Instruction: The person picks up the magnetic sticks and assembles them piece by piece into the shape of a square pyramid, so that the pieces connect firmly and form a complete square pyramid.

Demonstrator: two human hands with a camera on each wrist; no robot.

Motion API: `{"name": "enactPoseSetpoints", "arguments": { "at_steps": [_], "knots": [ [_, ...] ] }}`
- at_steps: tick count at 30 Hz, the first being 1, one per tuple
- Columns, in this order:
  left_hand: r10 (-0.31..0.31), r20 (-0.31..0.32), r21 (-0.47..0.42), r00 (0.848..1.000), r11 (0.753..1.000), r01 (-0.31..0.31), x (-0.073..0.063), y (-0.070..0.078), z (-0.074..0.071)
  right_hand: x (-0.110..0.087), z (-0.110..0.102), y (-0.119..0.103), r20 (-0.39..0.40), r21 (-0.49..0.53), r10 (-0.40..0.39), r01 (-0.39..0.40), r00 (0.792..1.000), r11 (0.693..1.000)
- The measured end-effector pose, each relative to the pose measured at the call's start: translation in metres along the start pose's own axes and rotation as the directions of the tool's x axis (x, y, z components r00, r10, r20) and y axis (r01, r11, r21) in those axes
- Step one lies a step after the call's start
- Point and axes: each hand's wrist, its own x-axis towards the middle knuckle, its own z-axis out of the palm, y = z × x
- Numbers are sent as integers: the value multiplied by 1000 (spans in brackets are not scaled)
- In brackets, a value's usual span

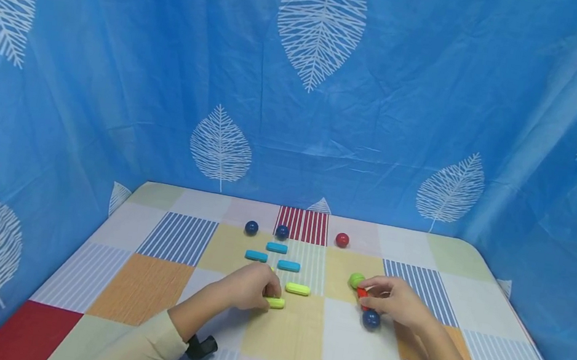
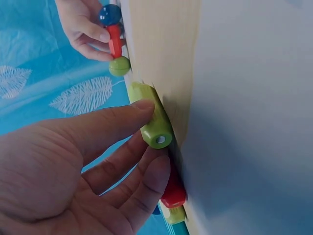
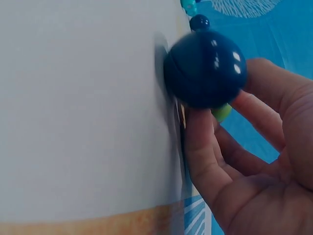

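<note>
A leaf-printed blue curtain (image 1: 380, 125) walls in a patchwork-covered bench (image 1: 287, 341). Over the bench's right side, fingers of the right hand (image 1: 396, 302) grasp a red rod (image 1: 363, 298), while near the centre those of the left hand (image 1: 250, 286) pinch a yellow-green rod (image 2: 155, 122); whether resting or just lifted cannot be told. The red rod sits in line between a light green ball (image 1: 357, 280) and a dark blue ball (image 1: 371, 320) (both appear to touch its ends). Done well, the work at this point would seem to ask for a light, even hold on the red rod's sides, clear of the ends, so that neither ball is knocked askew, and a left-hand pinch toward one end, leaving the other free. The held yellow-green rod looks glossy and faceted, its red counterpart bright and largely covered by fingers. A second yellow-green rod (image 1: 297, 289) lies just beside, three light blue rods (image 1: 277, 248) farther back, and a red piece (image 2: 174, 192) shows, partly hidden, behind the left fingers in the left wrist view. Toward the back edge rest two more dark blue balls (image 1: 251, 228) and, apart from them, a red ball (image 1: 342, 240); smallest is a pale disc (image 2: 160, 140), perhaps metal, in the pinched rod's end
</note>
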Motion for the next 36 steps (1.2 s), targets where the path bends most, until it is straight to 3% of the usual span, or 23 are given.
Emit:
{"name": "enactPoseSetpoints", "arguments": {
  "at_steps": [9,27,32,36],
  "knots": [
    [2,10,-9,1000,1000,-2,-2,1,5,1,0,4,11,75,38,-38,999,996],
    [3,8,-15,1000,1000,-3,0,3,10,-3,3,7,-27,96,62,-59,998,994],
    [-12,7,-78,1000,997,12,6,2,11,-3,3,8,-27,93,64,-61,998,994],
    [23,-21,-122,1000,992,-25,11,1,12,-3,2,9,-24,98,63,-60,998,993]
  ]
}}
